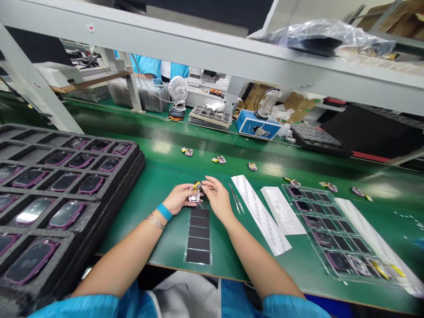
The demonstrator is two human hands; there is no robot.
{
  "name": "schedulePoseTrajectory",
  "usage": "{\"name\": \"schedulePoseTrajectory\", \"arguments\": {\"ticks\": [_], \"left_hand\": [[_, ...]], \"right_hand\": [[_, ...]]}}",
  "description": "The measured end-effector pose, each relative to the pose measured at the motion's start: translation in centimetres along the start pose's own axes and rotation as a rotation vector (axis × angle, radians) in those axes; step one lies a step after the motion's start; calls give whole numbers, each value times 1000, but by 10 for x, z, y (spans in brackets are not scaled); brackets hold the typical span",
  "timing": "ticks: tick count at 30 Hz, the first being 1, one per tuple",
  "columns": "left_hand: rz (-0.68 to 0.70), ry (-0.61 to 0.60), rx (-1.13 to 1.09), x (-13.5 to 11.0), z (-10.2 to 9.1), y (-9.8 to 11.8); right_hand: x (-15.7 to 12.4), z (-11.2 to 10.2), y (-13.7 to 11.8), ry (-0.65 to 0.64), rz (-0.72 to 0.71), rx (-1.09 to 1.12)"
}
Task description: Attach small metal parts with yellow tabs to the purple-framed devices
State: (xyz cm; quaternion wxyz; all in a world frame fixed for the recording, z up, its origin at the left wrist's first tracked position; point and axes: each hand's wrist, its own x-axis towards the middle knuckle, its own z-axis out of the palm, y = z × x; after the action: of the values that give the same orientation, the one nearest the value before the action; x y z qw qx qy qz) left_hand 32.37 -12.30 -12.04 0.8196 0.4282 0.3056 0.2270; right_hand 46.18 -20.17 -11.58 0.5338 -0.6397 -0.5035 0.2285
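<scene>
Between the fingers and thumb of my left hand (179, 196) is a small smartwatch case (194, 197), silvery with its inside showing. A flat grey piece with a yellow edge (197, 186) stands up at its top. My right hand (217, 196) meets it from the right, its thumb and fingers bent together at that piece; what they pinch is hidden. Below the hands lies a clear strip of black rectangular stickers (198, 232), its upper end partly covered by them. Steel tweezers (236, 198) rest to the right of my right hand.
At left, a black foam tray (124, 194) bears purple-rimmed watch screens. Rightward lie a white perforated sheet (261, 214), a white block (283, 210) and a clear plastic tray (318, 260) of parts. Several watch cases (221, 159) line the green bench's far side. Overhead runs a shelf beam (198, 42).
</scene>
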Motion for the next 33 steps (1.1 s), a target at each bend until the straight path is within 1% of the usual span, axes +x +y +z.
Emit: {"name": "schedulePoseTrajectory", "arguments": {"ticks": [1, 3, 5, 7, 9, 11, 15, 18, 20, 23, 25, 27, 28, 30, 31, 33], "left_hand": [[15, 52, -19, 2, -2, 1], [48, 132, -68, 5, -5, 2], [63, 150, -115, 7, -6, 3], [63, 146, -139, 7, -5, 3], [60, 163, -146, 5, -3, 2], [56, 186, -151, 3, -1, 2], [47, 196, -155, 3, 0, 1], [42, 210, -153, 4, 1, 1], [44, 230, -145, 2, 4, 1], [43, 275, -120, 2, 8, 3], [34, 299, -106, 4, 8, 5], [27, 310, -97, 5, 6, 7], [27, 310, -93, 4, 6, 7], [29, 296, -83, 0, 6, 8], [29, 280, -76, -2, 6, 8], [17, 227, -57, -5, 6, 7]], "right_hand": [[0, 1, 4, -19, 22, -31], [-4, 5, 9, -121, 15, -181], [-9, 9, 12, -205, -34, -362], [-15, 14, 13, -205, -76, -499], [-20, 17, 12, -193, -96, -567], [-22, 19, 11, -198, -93, -575], [-19, 21, 10, -179, -64, -570], [-14, 22, 14, -181, -49, -552], [-12, 23, 20, -177, -83, -540], [-12, 24, 32, -143, -200, -528], [-12, 22, 36, -150, -299, -463], [-15, 16, 30, -185, -365, -382], [-17, 12, 24, -186, -376, -337], [-20, 5, 10, -140, -330, -216], [-20, 2, 4, -103, -267, -132], [-19, -1, -1, -64, -77, 69]]}}
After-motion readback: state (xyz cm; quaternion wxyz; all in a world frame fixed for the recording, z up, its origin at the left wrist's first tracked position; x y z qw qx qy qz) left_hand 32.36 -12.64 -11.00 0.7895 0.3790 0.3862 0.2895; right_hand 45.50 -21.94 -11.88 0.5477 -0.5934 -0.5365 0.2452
